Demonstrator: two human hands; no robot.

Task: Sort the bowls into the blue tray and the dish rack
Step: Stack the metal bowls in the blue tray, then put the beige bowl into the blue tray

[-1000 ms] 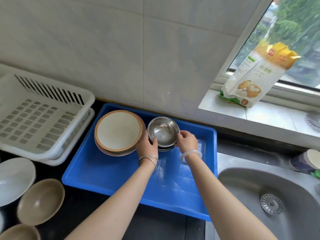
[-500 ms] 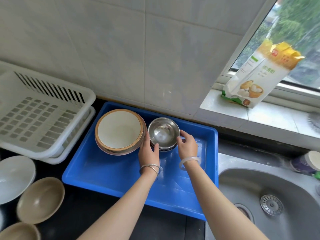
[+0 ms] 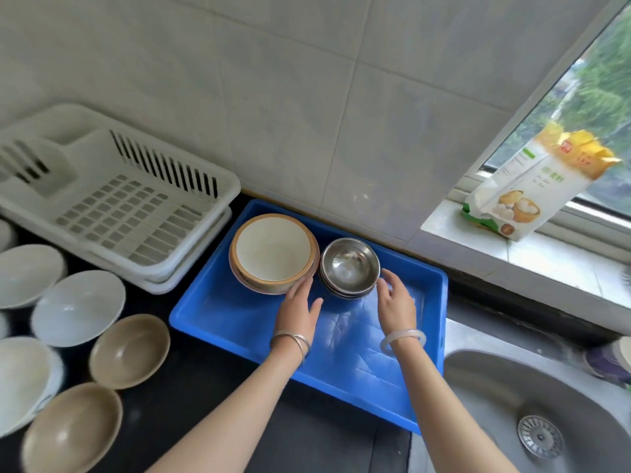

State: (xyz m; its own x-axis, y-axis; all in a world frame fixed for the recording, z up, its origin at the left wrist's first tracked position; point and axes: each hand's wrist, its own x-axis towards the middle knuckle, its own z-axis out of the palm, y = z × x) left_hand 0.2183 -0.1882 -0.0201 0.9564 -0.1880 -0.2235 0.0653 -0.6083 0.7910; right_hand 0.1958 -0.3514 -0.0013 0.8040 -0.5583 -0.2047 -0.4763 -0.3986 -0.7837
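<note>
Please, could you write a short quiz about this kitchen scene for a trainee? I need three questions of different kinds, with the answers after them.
1. True or false: the steel bowls stand stacked in the blue tray, to the right of the cream bowls.
2. Where do the tan bowls stand? A) in the blue tray B) on the dark counter, left of the tray C) inside the steel bowls
3. Short answer: does the left hand or the right hand grip a bowl?
Key: 1 true; 2 B; 3 neither, both hands are open.
</note>
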